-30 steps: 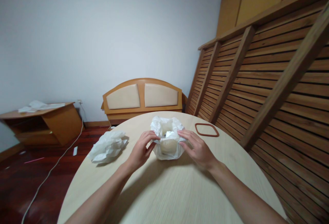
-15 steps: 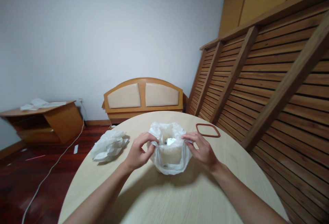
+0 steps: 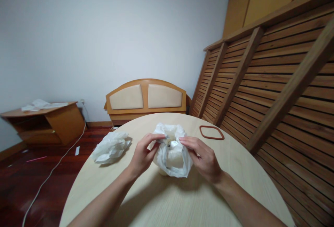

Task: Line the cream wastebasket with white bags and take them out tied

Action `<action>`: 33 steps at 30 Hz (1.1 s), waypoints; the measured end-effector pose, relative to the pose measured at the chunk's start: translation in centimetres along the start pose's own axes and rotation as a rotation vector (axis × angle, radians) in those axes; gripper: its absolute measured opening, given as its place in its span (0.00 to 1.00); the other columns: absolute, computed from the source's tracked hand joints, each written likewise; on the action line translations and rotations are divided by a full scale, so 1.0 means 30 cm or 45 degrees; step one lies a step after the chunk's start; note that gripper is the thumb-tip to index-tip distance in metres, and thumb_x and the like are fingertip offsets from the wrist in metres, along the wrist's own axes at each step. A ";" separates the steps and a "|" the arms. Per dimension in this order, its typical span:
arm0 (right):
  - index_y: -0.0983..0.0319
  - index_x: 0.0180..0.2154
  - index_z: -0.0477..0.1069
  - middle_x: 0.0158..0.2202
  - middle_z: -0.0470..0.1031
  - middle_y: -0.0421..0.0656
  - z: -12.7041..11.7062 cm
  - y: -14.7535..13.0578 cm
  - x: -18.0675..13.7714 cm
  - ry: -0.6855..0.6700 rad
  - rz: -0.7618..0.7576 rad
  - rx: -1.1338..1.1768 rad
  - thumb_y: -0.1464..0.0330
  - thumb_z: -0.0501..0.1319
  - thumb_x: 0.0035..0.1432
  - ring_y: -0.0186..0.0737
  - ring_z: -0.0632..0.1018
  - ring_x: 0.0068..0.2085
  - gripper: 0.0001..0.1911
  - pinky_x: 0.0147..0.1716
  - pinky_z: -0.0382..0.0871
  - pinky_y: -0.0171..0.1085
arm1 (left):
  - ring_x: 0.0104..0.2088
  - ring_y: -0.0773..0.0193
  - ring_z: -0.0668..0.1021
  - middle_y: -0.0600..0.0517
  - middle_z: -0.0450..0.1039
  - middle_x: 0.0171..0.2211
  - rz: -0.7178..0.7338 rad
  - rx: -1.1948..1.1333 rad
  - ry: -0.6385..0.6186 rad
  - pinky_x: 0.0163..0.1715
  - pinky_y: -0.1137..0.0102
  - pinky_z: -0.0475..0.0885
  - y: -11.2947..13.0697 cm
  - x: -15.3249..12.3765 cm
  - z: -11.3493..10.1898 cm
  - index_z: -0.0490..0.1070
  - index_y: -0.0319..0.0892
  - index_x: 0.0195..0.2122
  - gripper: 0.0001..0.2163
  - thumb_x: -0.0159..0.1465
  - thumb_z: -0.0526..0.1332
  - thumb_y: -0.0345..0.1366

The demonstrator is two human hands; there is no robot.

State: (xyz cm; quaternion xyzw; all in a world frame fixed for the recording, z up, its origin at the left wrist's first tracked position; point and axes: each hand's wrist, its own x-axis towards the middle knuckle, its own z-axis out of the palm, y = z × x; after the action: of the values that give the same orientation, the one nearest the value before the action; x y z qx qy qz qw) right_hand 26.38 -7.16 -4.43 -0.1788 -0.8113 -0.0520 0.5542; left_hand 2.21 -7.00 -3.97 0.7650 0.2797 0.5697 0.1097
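A thin white plastic bag (image 3: 163, 159) stands on the round table, its top part gathered inward around a pale container whose lower edge shows beneath it. My left hand (image 3: 144, 150) pinches the bag's rim on the left side. On the opposite side, my right hand (image 3: 202, 154) has its fingers closed on the rim. Between the hands the mouth is narrowed, and something shiny and whitish shows inside, too small to name. Right of the bag lies a reddish-brown rounded rectangular frame (image 3: 212, 138). To the left is a crumpled heap of white plastic bags (image 3: 111, 147).
The round pale wood table (image 3: 167, 206) fills the foreground. Behind it stands a padded headboard (image 3: 145, 96). A slatted wooden panel (image 3: 271, 91) leans along the right. At left, a low cabinet (image 3: 65, 122) holds white sheets, and a cable (image 3: 56, 166) crosses the dark red floor.
Both hands have moved closer together, drawing the sides of the bag's rim inward. The mouth of the bag is narrower than before. The frame and the crumpled heap have not moved.
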 end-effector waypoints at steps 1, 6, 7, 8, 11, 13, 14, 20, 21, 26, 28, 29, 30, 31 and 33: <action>0.57 0.53 0.72 0.48 0.81 0.45 0.004 -0.005 0.001 -0.017 -0.022 -0.001 0.79 0.58 0.66 0.40 0.81 0.51 0.18 0.53 0.77 0.41 | 0.43 0.62 0.81 0.49 0.81 0.41 0.018 0.005 -0.022 0.44 0.70 0.76 0.008 -0.001 0.001 0.77 0.45 0.48 0.13 0.66 0.59 0.25; 0.60 0.54 0.71 0.45 0.81 0.46 0.016 -0.021 0.002 -0.044 0.006 -0.072 0.76 0.59 0.66 0.41 0.81 0.48 0.16 0.48 0.76 0.41 | 0.42 0.62 0.81 0.49 0.80 0.41 0.123 0.062 -0.107 0.44 0.70 0.77 0.025 -0.001 0.009 0.75 0.45 0.48 0.14 0.66 0.58 0.24; 0.61 0.54 0.71 0.46 0.81 0.47 0.014 -0.025 0.005 -0.051 0.018 -0.088 0.73 0.59 0.65 0.43 0.80 0.47 0.16 0.47 0.76 0.43 | 0.42 0.62 0.81 0.49 0.80 0.41 0.132 0.075 -0.107 0.44 0.70 0.77 0.024 -0.001 0.011 0.74 0.45 0.48 0.13 0.66 0.58 0.24; 0.62 0.53 0.71 0.45 0.80 0.48 0.010 -0.029 0.010 -0.064 0.030 -0.100 0.70 0.60 0.65 0.44 0.80 0.47 0.15 0.46 0.75 0.45 | 0.41 0.62 0.82 0.49 0.81 0.41 0.132 0.085 -0.103 0.44 0.70 0.77 0.021 -0.001 0.013 0.74 0.45 0.47 0.13 0.66 0.58 0.24; 0.61 0.48 0.76 0.41 0.82 0.47 -0.011 -0.045 0.048 -0.133 0.101 -0.120 0.63 0.56 0.67 0.47 0.78 0.43 0.15 0.44 0.70 0.47 | 0.40 0.63 0.82 0.49 0.81 0.40 0.114 0.108 -0.086 0.42 0.71 0.77 0.014 -0.001 0.016 0.74 0.44 0.46 0.12 0.66 0.58 0.24; 0.59 0.42 0.79 0.38 0.82 0.45 -0.027 -0.055 0.093 -0.189 0.205 -0.130 0.61 0.52 0.69 0.48 0.76 0.42 0.18 0.44 0.67 0.48 | 0.39 0.63 0.82 0.50 0.81 0.39 0.117 0.142 -0.078 0.41 0.71 0.77 0.011 -0.002 0.014 0.73 0.44 0.45 0.11 0.66 0.58 0.24; 0.59 0.41 0.80 0.37 0.82 0.45 -0.033 -0.058 0.121 -0.214 0.263 -0.127 0.61 0.51 0.69 0.48 0.76 0.42 0.19 0.45 0.66 0.48 | 0.39 0.63 0.82 0.50 0.81 0.38 0.132 0.167 -0.075 0.41 0.71 0.77 0.011 -0.003 0.012 0.73 0.44 0.44 0.10 0.66 0.57 0.24; 0.62 0.39 0.80 0.32 0.81 0.42 -0.002 -0.018 0.315 -0.435 0.649 0.011 0.66 0.51 0.67 0.39 0.79 0.35 0.18 0.36 0.67 0.36 | 0.40 0.61 0.82 0.48 0.80 0.38 0.353 0.295 -0.080 0.42 0.68 0.77 0.015 -0.007 -0.002 0.71 0.43 0.47 0.12 0.64 0.58 0.23; 0.62 0.36 0.80 0.31 0.81 0.42 0.013 -0.006 0.342 -0.527 0.673 -0.042 0.66 0.55 0.65 0.38 0.78 0.34 0.15 0.34 0.65 0.35 | 0.40 0.61 0.82 0.47 0.80 0.38 0.396 0.308 -0.080 0.42 0.68 0.78 0.014 -0.007 -0.003 0.70 0.43 0.47 0.12 0.64 0.58 0.23; 0.61 0.33 0.80 0.31 0.82 0.42 0.084 0.008 0.430 -1.009 0.651 -0.108 0.59 0.64 0.58 0.38 0.78 0.32 0.12 0.29 0.62 0.33 | 0.36 0.61 0.83 0.47 0.81 0.36 0.592 0.411 -0.094 0.38 0.68 0.78 0.008 -0.003 -0.009 0.70 0.43 0.46 0.10 0.65 0.59 0.25; 0.60 0.36 0.80 0.34 0.83 0.43 0.103 -0.006 0.449 -1.137 0.644 -0.186 0.56 0.67 0.55 0.41 0.79 0.35 0.15 0.29 0.63 0.33 | 0.35 0.61 0.83 0.48 0.82 0.34 0.637 0.459 -0.090 0.36 0.68 0.78 0.008 -0.002 -0.012 0.70 0.44 0.45 0.09 0.65 0.59 0.27; 0.60 0.39 0.80 0.37 0.83 0.44 0.111 -0.014 0.456 -1.164 0.638 -0.244 0.56 0.68 0.53 0.42 0.80 0.37 0.16 0.30 0.63 0.33 | 0.34 0.61 0.84 0.48 0.82 0.34 0.654 0.476 -0.090 0.35 0.68 0.77 0.008 -0.002 -0.014 0.70 0.44 0.45 0.08 0.66 0.59 0.27; 0.59 0.41 0.80 0.39 0.83 0.45 0.117 -0.021 0.462 -1.175 0.628 -0.300 0.56 0.69 0.51 0.44 0.80 0.39 0.18 0.31 0.63 0.34 | 0.33 0.61 0.84 0.49 0.82 0.33 0.668 0.489 -0.093 0.35 0.69 0.77 0.008 -0.002 -0.015 0.71 0.44 0.45 0.08 0.66 0.59 0.27; 0.59 0.43 0.80 0.40 0.83 0.45 0.123 -0.027 0.467 -1.184 0.613 -0.344 0.57 0.70 0.50 0.45 0.80 0.40 0.19 0.32 0.64 0.34 | 0.33 0.61 0.84 0.49 0.82 0.33 0.677 0.498 -0.099 0.34 0.69 0.77 0.007 -0.003 -0.016 0.71 0.44 0.44 0.08 0.66 0.59 0.27; 0.59 0.45 0.80 0.41 0.84 0.46 0.130 -0.034 0.473 -1.218 0.581 -0.392 0.59 0.70 0.49 0.47 0.81 0.42 0.20 0.33 0.64 0.35 | 0.33 0.62 0.84 0.49 0.83 0.33 0.686 0.501 -0.117 0.34 0.69 0.77 0.004 -0.005 -0.017 0.71 0.44 0.44 0.08 0.66 0.59 0.27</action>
State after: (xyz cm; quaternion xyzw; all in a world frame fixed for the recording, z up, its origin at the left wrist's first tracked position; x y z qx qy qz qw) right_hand 18.02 -3.72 7.24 -0.4330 -0.8963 0.0384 0.0882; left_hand 1.75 -7.26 -3.87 0.8428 0.1669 0.4783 -0.1822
